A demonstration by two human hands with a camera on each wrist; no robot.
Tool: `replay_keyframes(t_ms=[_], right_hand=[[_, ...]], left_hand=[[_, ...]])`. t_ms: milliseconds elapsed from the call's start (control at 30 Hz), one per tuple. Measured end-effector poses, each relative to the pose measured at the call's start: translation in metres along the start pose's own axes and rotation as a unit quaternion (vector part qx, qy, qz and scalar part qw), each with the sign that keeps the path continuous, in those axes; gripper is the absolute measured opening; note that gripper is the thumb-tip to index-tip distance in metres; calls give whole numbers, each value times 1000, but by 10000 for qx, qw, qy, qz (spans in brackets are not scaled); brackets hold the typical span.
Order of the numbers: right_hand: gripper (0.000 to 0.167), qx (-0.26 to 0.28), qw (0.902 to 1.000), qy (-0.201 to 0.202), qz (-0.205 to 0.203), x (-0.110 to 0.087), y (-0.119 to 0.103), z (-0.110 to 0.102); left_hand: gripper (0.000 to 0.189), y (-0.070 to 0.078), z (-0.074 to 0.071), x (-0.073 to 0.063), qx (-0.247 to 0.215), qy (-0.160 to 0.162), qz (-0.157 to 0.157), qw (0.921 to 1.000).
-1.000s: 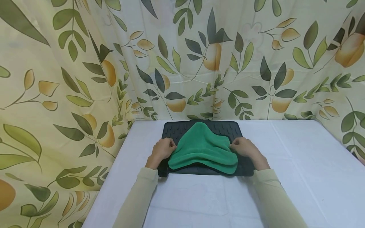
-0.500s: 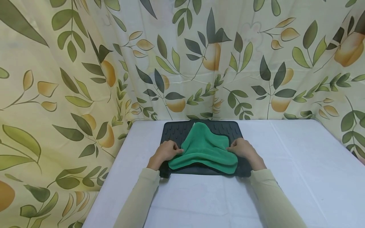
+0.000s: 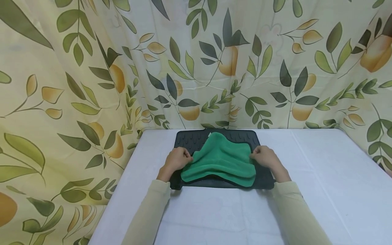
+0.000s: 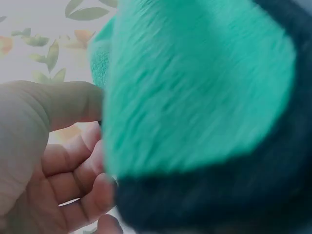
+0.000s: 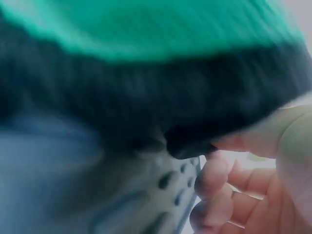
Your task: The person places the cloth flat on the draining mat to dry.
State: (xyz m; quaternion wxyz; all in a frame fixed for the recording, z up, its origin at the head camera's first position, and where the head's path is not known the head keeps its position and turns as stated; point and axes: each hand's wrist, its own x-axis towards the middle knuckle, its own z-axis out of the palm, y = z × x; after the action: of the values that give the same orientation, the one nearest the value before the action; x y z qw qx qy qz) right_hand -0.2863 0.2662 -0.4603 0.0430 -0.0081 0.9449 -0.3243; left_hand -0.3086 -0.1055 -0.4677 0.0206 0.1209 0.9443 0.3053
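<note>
A green towel with a dark edge point(image 3: 222, 158) lies rumpled over a black mat with raised bumps point(image 3: 186, 137). At the towel's left side, my left hand point(image 3: 176, 161) pinches its edge between thumb and fingers. My right hand point(image 3: 267, 158) holds the opposite edge in the same kind of pinch. In the left wrist view the towel's green face point(image 4: 190, 87) fills most of the picture, blurred, with the thumb against its edge. The right wrist view has the towel's dark border point(image 5: 195, 87) raised above the mat's bumps point(image 5: 168, 180).
Under the mat is a table with a white cloth point(image 3: 312, 177), which extends to both sides and toward me. A leaf-and-fruit patterned curtain point(image 3: 196, 68) hangs behind the table and along its left.
My left hand moved inward onto the towel, then back out to the left. The right hand went slightly inward, then outward, and the towel's upper right part now reaches farther right.
</note>
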Motion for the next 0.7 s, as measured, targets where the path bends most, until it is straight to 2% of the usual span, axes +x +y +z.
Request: replay_keyframes(t_ms=[133,267,433,567,700], right_hand=[[20,165,9997,105,171,0,6,-6],[20,251,9991,144,300,1,12,-8],[20,289,9989,133,336,1,14,-8],[20,327,9988,71,371,0,15,-8],[21,399,9983,-30,421,-1,14,-8]], left_hand=[[20,-5,-7,1,-49,234,-222,9995],[19,-8,-10,1,42,232,-335,9992],[20,-8,-10,0,109,-46,-413,9991],[21,-7,-9,0,135,-386,-258,9988],[23,-7,-7,0,125,-483,-125,9987]])
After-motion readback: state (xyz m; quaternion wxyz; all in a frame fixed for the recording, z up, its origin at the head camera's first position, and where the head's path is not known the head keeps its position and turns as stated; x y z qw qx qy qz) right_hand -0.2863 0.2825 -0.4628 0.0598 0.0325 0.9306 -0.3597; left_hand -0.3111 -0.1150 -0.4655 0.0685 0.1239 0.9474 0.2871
